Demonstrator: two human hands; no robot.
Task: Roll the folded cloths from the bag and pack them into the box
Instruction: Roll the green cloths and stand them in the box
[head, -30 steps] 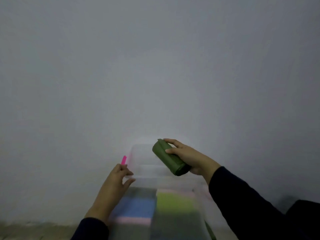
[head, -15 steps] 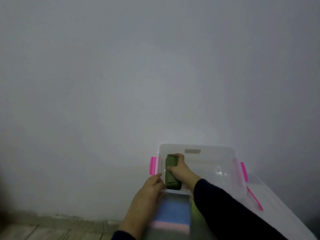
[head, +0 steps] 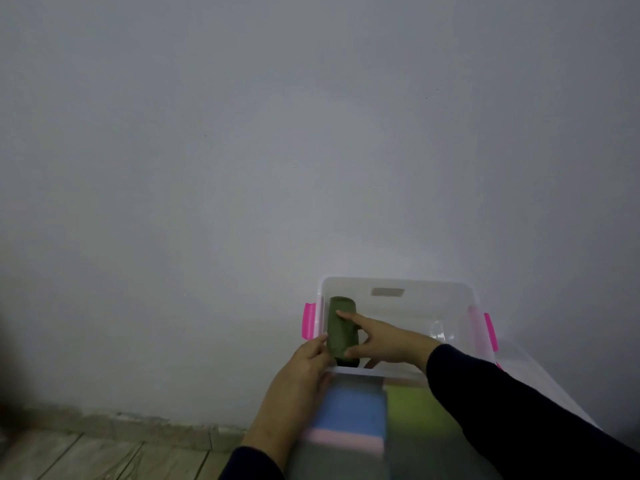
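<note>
A clear plastic box point(head: 398, 280) with pink latches point(head: 308, 320) stands against the wall. Inside it, a dark green rolled cloth point(head: 341, 336) lies along the left wall. My right hand point(head: 388, 341) reaches into the box, its index finger stretched out on top of the roll and its thumb against the roll's near end. My left hand point(head: 298, 379) rests against the box's near left corner. In front of the box lie folded cloths, blurred: blue point(head: 349, 408), pink point(head: 346, 439) and light green point(head: 412, 407).
A clear lid point(head: 540, 379) leans off the box's right side. A plain grey wall rises right behind the box. Wooden floor boards point(head: 86, 455) show at the lower left. The rest of the box's inside holds nothing I can see.
My right hand carried the green roll from above the box down inside it, and my fingers have loosened from a grip to resting on it. The view shifted left.
</note>
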